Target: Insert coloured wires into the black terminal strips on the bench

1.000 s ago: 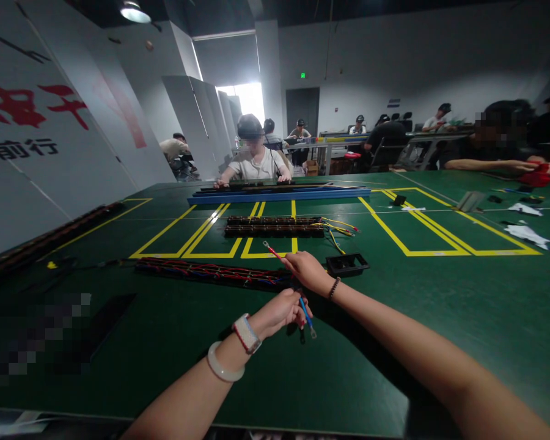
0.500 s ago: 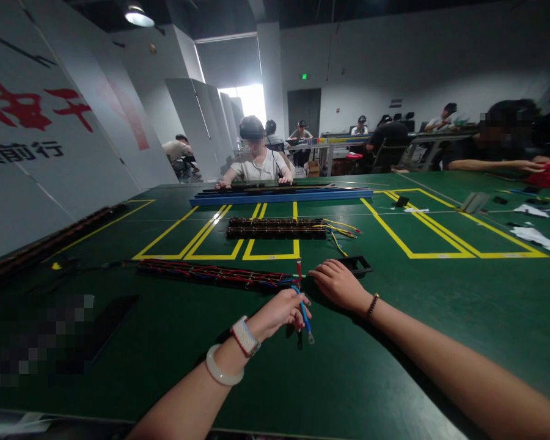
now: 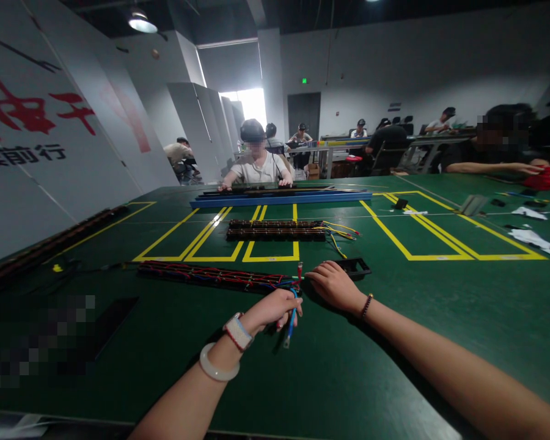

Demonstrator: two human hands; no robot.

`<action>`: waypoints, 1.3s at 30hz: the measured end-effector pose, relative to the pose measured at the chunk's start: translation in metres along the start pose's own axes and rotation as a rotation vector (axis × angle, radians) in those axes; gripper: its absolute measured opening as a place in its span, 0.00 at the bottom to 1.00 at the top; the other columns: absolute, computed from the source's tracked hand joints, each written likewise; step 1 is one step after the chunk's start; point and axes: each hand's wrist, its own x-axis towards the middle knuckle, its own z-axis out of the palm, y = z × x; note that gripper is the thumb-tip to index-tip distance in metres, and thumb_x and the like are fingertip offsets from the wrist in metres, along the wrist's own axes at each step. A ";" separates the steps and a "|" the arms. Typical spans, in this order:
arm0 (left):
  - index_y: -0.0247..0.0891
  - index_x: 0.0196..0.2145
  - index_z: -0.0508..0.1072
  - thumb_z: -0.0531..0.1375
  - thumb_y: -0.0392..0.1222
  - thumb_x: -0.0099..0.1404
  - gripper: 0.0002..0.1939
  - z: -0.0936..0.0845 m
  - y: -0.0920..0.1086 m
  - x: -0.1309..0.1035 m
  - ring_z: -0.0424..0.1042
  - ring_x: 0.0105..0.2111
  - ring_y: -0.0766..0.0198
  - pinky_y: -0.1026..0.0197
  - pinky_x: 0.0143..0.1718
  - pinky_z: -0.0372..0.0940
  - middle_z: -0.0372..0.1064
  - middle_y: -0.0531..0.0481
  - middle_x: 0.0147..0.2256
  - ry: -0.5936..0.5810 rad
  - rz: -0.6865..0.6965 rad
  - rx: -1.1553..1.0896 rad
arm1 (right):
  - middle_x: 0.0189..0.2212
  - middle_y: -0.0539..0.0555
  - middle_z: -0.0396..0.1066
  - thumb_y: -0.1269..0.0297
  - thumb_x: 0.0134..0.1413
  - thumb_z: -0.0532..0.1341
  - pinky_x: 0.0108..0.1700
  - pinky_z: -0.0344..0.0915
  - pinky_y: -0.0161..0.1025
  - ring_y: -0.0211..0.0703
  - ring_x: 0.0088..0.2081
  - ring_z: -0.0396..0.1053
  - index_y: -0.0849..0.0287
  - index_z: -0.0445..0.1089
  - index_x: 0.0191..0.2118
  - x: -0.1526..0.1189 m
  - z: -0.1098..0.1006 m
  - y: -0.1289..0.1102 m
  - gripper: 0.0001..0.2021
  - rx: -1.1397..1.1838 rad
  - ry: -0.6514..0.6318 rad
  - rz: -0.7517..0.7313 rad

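A long black module strip (image 3: 201, 273) laced with red and blue wires lies across the table before me. From its right end a blue cable (image 3: 290, 330) with a metal lug hangs down, pinched between the thumb and fingers of my left hand (image 3: 275, 310). My right hand (image 3: 333, 285) rests palm down beyond that end, its fingertips together on a thin green wire (image 3: 301, 278). A red cable end (image 3: 300, 270) stands up between the two hands. Touching or just behind my right hand is a black rectangular frame (image 3: 358, 267).
Two black strips (image 3: 275, 232) with yellow leads lie farther off, before a blue rail (image 3: 279, 199). A co-worker (image 3: 256, 162) sits across the green table (image 3: 394, 342). At left are a dark strip (image 3: 59, 238) and a black panel (image 3: 105, 330).
My left hand has shifted slightly left, and the blue cable's lug has swung left with it. My right hand has moved slightly left, still at the green wire.
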 end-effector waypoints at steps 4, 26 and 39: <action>0.31 0.31 0.67 0.52 0.56 0.59 0.21 0.003 -0.003 0.001 0.62 0.13 0.72 0.68 0.17 0.57 0.68 0.50 0.21 0.020 -0.026 -0.141 | 0.49 0.59 0.63 0.64 0.58 0.54 0.52 0.57 0.49 0.48 0.50 0.60 0.56 0.55 0.57 0.006 -0.010 -0.011 0.21 0.313 0.107 0.054; 0.29 0.35 0.69 0.57 0.52 0.59 0.19 0.005 -0.004 0.001 0.68 0.20 0.71 0.69 0.21 0.58 0.71 0.44 0.28 -0.047 0.018 -0.331 | 0.44 0.55 0.69 0.68 0.45 0.64 0.51 0.56 0.48 0.51 0.50 0.63 0.53 0.68 0.49 0.012 -0.035 0.027 0.22 0.217 -0.345 0.237; 0.28 0.41 0.68 0.55 0.36 0.63 0.10 0.015 -0.004 0.004 0.68 0.25 0.72 0.68 0.27 0.60 0.71 0.38 0.38 -0.152 -0.041 -0.782 | 0.31 0.52 0.70 0.64 0.42 0.65 0.43 0.57 0.39 0.44 0.37 0.67 0.58 0.71 0.34 0.016 -0.039 0.009 0.09 0.113 -0.426 0.209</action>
